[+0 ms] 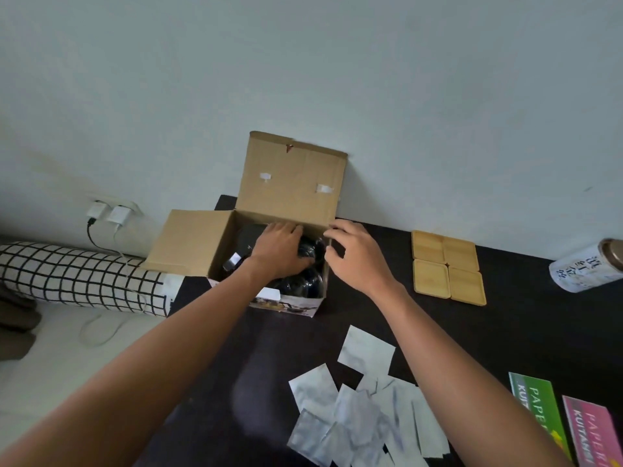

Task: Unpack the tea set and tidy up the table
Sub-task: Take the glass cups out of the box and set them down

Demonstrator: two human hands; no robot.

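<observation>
So the open cardboard box (269, 237) sits at the back left corner of the bench (505, 332), right against the wall, with its lid flap standing up behind it. Four square coasters (448, 266) lie in a two-by-two block to its right, and a tin (586, 267) lies on its side further right. Foil sachets (364, 402) are scattered in front, two paper packs (566, 423) at the front right. A bolster pillow (77, 276) lies left of the bench.
</observation>
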